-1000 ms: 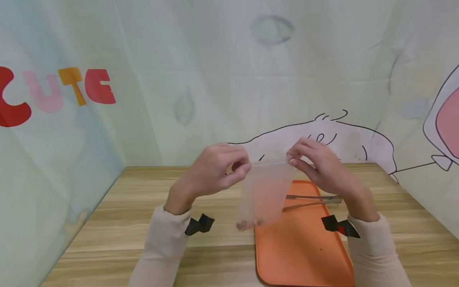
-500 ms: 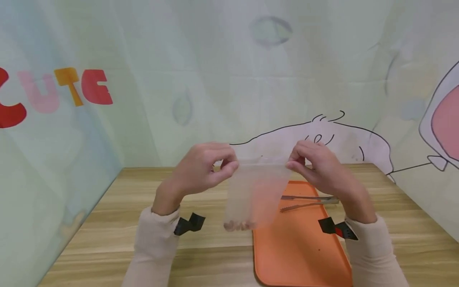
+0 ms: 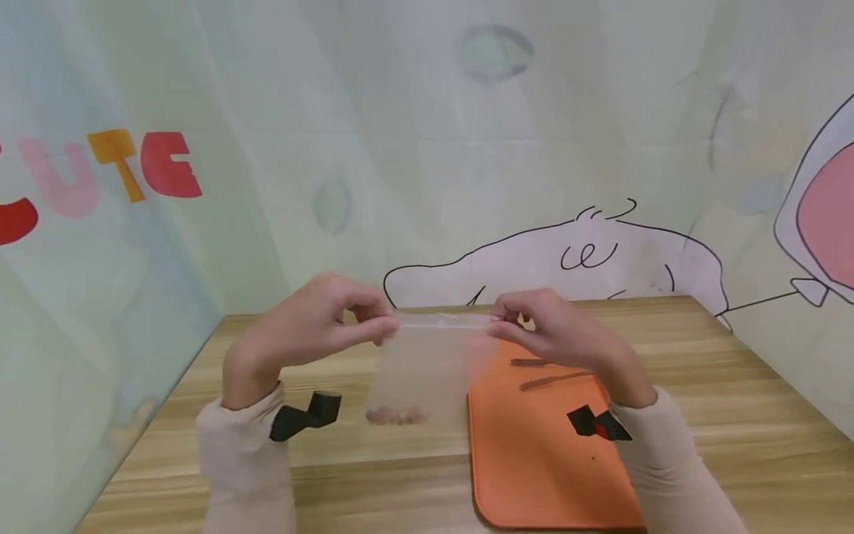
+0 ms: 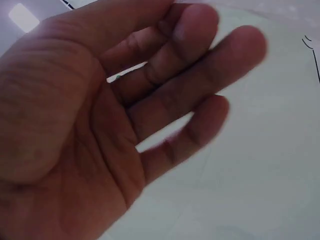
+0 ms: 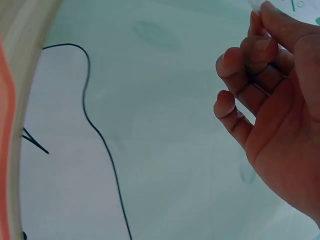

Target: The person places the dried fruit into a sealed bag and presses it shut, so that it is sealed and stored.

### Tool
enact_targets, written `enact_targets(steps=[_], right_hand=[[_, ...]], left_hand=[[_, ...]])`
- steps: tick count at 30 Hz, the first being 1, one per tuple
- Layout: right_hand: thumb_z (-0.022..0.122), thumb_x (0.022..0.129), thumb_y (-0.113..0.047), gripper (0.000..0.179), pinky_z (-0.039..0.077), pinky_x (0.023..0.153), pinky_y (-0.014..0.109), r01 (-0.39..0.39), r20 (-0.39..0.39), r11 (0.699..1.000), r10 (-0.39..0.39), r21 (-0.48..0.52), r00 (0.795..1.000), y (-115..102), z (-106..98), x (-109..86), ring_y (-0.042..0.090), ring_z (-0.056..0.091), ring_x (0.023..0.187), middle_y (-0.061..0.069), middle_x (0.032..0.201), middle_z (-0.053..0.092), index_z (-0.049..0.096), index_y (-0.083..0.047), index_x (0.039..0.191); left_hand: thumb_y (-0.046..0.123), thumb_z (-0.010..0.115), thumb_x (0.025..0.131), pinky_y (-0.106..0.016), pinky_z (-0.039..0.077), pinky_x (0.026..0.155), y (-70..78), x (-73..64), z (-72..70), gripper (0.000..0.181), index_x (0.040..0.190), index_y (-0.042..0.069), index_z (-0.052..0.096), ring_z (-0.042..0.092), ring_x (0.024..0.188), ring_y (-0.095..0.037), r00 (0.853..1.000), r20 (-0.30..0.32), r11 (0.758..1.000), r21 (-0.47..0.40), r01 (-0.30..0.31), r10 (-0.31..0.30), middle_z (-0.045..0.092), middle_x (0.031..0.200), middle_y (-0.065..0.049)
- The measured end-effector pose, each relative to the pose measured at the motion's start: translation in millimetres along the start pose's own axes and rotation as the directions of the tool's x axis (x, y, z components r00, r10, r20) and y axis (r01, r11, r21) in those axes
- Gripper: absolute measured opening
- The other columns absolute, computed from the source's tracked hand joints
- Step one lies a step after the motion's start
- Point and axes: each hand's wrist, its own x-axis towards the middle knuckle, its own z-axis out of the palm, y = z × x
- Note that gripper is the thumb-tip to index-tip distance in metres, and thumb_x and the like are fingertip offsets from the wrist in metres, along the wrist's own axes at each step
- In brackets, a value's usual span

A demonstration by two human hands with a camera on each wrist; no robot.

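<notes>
A clear zip bag [image 3: 427, 371] hangs between my two hands, with several small brown pieces [image 3: 395, 415] gathered along its bottom. My left hand [image 3: 327, 320] pinches the bag's top left corner between thumb and index finger. At the top right corner, my right hand [image 3: 550, 326] pinches the bag the same way. In the left wrist view the other fingers [image 4: 175, 95] are loosely bent, and the pinch itself is out of sight. The right wrist view catches only a sliver of the bag [image 5: 257, 5] at the fingertips.
An orange tray [image 3: 547, 467] lies on the wooden table [image 3: 373, 482], partly behind the bag's right side. Metal tongs [image 3: 554, 380] rest across the tray's far part, their right end hidden by my right hand. A printed cloth wall [image 3: 400, 148] stands behind the table.
Both hands have moved left and slightly down with the bag, away from over the tray. The hands have spread apart, and the bag's top edge is stretched wider.
</notes>
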Motion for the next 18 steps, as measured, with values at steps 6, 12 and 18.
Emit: enact_targets(steps=[6,12,18], right_hand=[[0.059,0.103,-0.023,0.018,0.035,0.053,0.024,-0.090,-0.015,0.994,0.090,-0.057,0.996,11,29,11.2,0.004,0.036,0.051,-0.010,0.065,0.044,0.057,-0.015,0.087],[0.059,0.103,-0.023,0.015,0.036,0.053,0.025,-0.220,-0.059,0.962,0.214,-0.159,0.975,32,64,20.0,0.006,0.040,0.052,-0.007,0.065,0.048,0.064,-0.009,0.097],[0.059,0.102,-0.013,0.023,0.048,0.060,0.025,-0.222,0.053,0.963,0.233,-0.150,0.971,47,81,20.5,0.005,0.055,0.062,0.003,0.083,0.068,0.063,-0.002,0.121]], left_hand=[[0.021,0.067,0.098,-0.028,0.051,0.069,-30.7,-2.7,-0.1,0.016,0.083,0.019,0.072,0.066,0.070,-0.011,0.964,0.195,0.975,-0.091,0.201,-0.181,0.070,0.075,0.007],[0.016,0.067,0.097,-0.033,0.054,0.080,-84.3,1.0,22.0,0.017,0.084,0.008,0.075,0.070,0.073,-0.019,0.915,0.281,0.928,-0.149,0.341,-0.291,0.070,0.075,-0.002],[0.008,0.065,0.094,-0.037,0.056,0.080,-117.1,-0.8,44.2,0.016,0.085,0.000,0.074,0.071,0.073,-0.024,0.854,0.338,0.869,-0.162,0.467,-0.396,0.070,0.077,-0.009]])
